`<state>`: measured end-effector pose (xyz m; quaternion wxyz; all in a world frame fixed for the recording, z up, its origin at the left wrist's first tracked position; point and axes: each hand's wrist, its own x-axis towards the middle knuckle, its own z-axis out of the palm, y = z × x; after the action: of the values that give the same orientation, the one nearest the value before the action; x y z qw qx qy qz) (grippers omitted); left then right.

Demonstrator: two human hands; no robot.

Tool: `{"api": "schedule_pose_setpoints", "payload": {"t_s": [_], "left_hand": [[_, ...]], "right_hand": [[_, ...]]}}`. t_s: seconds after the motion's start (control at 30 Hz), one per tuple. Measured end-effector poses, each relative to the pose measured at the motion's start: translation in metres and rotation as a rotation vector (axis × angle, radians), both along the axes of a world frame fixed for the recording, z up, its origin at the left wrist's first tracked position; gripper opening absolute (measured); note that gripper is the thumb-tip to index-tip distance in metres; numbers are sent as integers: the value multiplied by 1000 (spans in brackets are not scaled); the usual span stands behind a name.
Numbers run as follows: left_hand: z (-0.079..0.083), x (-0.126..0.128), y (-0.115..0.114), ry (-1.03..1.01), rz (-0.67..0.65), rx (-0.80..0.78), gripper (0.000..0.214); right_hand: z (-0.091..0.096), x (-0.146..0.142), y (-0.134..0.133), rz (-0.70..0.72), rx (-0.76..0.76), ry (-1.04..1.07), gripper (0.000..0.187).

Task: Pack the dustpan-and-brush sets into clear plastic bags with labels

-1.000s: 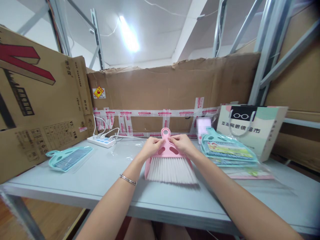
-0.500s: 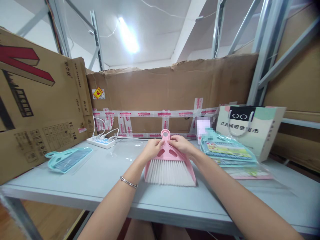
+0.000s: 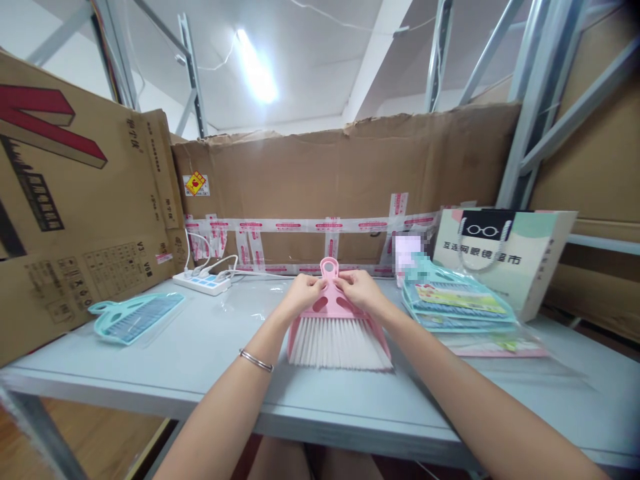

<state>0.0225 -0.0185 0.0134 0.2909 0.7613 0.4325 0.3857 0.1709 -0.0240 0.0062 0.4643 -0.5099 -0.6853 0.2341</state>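
Note:
A pink hand brush with white bristles lies over a matching pink dustpan at the middle of the grey table. My left hand pinches the left side of the set just below the handle loop. Opposite it, my right hand grips the right side, its thumb on the brush. Both hands are closed, and their undersides are hidden. The bristles point toward me and rest near the tabletop. Whether each hand holds the brush alone or the dustpan too is partly hidden.
On the left lies a blue dustpan set near a white power strip. Several wrapped dustpan sets are stacked at the right, before a paper bag. Large cartons stand along the back and left.
The brush has shifted slightly against the dustpan, its bristles spreading a little past the pan's right edge. Both hands keep their hold. The view has moved slightly.

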Motion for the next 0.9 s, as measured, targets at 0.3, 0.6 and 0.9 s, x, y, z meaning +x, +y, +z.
{"api": "schedule_pose_setpoints", "payload": {"t_s": [0.3, 0.6, 0.9], "left_hand": [[3, 0, -1, -19, 55, -38, 42], [4, 1, -2, -53, 50, -40, 43], [3, 1, 0, -64, 52, -47, 46]], "right_hand": [[3, -5, -4, -54, 18, -86, 29], [2, -5, -4, -53, 25, -76, 29], [3, -6, -5, -43, 30, -64, 29]]}}
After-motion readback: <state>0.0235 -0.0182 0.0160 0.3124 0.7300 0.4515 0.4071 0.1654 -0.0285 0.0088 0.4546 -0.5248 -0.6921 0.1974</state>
